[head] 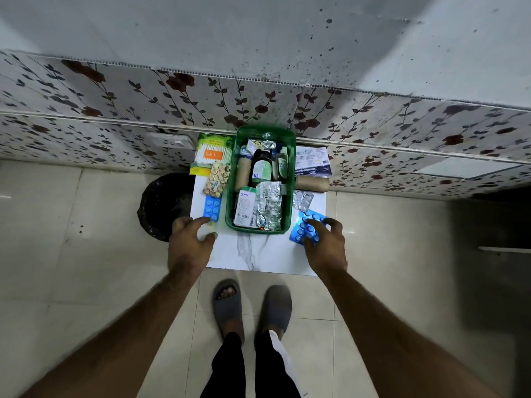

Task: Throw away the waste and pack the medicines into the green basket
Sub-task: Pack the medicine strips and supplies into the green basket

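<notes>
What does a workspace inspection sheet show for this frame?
Surface: small white table, crowded.
Job's things: green basket part-filled; left blue strip, gold strip, swab pack, silver strip, brown roll, dressing packs outside.
Clutter: nothing seen.
Grippers: left hand on something pale, grip unclear; right hand fingers on right blue strip.
Cables: nothing seen.
Surroundings: black-lined bin left; floral wall panels; tiled floor.

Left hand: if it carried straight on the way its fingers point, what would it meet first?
The left hand points away from the person, up the table's left side. It would probably first meet the blue blister strip just beyond its fingertips, though height above the table is unclear.
</notes>
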